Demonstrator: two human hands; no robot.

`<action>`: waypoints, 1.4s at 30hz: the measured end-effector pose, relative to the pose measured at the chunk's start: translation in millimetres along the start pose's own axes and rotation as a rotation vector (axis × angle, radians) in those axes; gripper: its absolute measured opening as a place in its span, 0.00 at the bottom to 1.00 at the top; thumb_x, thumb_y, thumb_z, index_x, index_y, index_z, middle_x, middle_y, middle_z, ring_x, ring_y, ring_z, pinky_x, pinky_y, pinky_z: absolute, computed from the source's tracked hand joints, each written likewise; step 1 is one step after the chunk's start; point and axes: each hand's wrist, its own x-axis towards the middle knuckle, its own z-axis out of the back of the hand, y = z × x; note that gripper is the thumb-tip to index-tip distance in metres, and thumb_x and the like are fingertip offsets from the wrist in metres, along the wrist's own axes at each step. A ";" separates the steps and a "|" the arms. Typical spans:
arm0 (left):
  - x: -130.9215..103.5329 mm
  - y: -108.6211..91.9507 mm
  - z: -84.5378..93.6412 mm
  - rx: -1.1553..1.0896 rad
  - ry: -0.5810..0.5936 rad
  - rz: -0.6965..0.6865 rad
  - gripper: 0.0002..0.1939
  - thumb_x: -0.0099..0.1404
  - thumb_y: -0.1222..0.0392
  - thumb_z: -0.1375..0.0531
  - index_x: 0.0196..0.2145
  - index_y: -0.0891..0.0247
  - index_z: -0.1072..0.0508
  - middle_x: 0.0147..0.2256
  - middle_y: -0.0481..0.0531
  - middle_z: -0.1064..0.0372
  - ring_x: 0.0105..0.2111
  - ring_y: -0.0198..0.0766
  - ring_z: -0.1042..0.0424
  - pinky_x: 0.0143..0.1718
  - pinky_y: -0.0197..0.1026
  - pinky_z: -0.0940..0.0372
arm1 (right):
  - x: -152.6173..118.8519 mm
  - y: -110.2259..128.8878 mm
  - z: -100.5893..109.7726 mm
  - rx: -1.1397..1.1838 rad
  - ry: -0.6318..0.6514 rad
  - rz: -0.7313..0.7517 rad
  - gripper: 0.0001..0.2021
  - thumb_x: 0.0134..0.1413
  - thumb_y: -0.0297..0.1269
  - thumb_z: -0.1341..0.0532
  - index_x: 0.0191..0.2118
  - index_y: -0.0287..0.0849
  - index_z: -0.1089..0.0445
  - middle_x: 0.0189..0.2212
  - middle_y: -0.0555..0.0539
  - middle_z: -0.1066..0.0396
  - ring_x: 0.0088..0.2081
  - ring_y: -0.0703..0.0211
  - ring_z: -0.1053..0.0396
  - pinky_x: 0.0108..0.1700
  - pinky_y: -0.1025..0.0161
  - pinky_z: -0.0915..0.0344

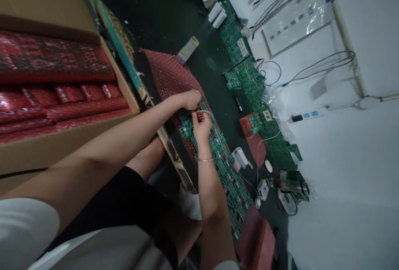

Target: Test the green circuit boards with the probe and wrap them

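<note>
My left hand (191,100) is over the upper part of a long row of green circuit boards (229,182), its fingers closed on something too small to make out. Just below it, my right hand (202,126), with a bangle at the wrist, has its fingertips pinched on a thin white cable (222,143). The two hands almost touch. From there the cable runs down over the boards towards a small white device (263,189). Red bubble wrap (171,72) lies under and beyond the boards.
An open carton (120,77) of red-wrapped packs stands at the left. More green boards (252,83) line the wall side of the dark table (215,64). A red-backed board (250,124), white holders (240,158) and a clear bottle (289,185) are on it. Cables hang from the wall.
</note>
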 end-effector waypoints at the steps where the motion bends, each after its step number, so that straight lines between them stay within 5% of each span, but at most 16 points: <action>1: -0.1 -0.4 -1.2 0.010 -0.006 -0.002 0.14 0.58 0.62 0.40 0.37 0.62 0.14 0.33 0.58 0.18 0.42 0.46 0.24 0.46 0.40 0.37 | -0.1 -0.6 -0.3 0.001 0.001 -0.001 0.16 0.68 0.51 0.38 0.35 0.44 0.30 0.31 0.48 0.25 0.33 0.58 0.28 0.42 0.61 0.28; 12: -3.3 -9.4 0.2 0.109 -0.017 0.019 0.13 0.59 0.64 0.39 0.34 0.68 0.14 0.30 0.64 0.20 0.38 0.51 0.22 0.40 0.44 0.37 | 0.0 2.6 -0.5 -0.025 0.001 -0.010 0.09 0.67 0.43 0.39 0.37 0.44 0.29 0.34 0.46 0.24 0.35 0.57 0.27 0.45 0.59 0.27; 17: -1.9 -7.9 1.3 0.092 -0.028 0.022 0.13 0.59 0.63 0.39 0.34 0.67 0.14 0.29 0.63 0.20 0.37 0.49 0.22 0.39 0.43 0.36 | -6.1 9.6 2.9 -0.050 -0.025 0.107 0.15 0.74 0.46 0.44 0.40 0.43 0.27 0.44 0.35 0.21 0.50 0.48 0.24 0.60 0.47 0.30; 24: -2.1 -2.1 -1.3 0.048 -0.039 0.025 0.14 0.61 0.60 0.39 0.36 0.64 0.14 0.28 0.59 0.21 0.37 0.47 0.22 0.40 0.41 0.35 | -5.0 2.9 8.4 -0.131 -0.215 0.154 0.24 0.79 0.54 0.54 0.43 0.44 0.29 0.42 0.35 0.22 0.45 0.48 0.22 0.51 0.52 0.28; 33: -4.4 -5.6 1.8 0.004 -0.024 0.065 0.13 0.60 0.60 0.38 0.38 0.67 0.14 0.36 0.63 0.18 0.42 0.50 0.21 0.44 0.41 0.33 | -1.1 -4.4 13.7 -0.290 0.080 0.114 0.21 0.80 0.48 0.56 0.43 0.42 0.32 0.41 0.35 0.23 0.44 0.47 0.23 0.51 0.53 0.30; 38: -18.2 4.5 7.2 -0.163 -0.067 0.086 0.24 0.62 0.63 0.43 0.53 0.63 0.20 0.47 0.53 0.18 0.45 0.41 0.21 0.46 0.35 0.32 | 1.8 -3.1 17.2 -0.339 0.142 0.149 0.20 0.80 0.47 0.55 0.43 0.42 0.32 0.40 0.36 0.23 0.44 0.49 0.23 0.51 0.54 0.30; 42: -29.8 10.8 6.9 -0.346 -0.091 0.122 0.29 0.60 0.61 0.45 0.58 0.66 0.24 0.50 0.55 0.19 0.48 0.43 0.22 0.51 0.37 0.31 | 4.6 6.4 22.5 -0.389 0.201 0.140 0.19 0.81 0.43 0.54 0.47 0.39 0.30 0.43 0.34 0.22 0.46 0.47 0.23 0.53 0.53 0.30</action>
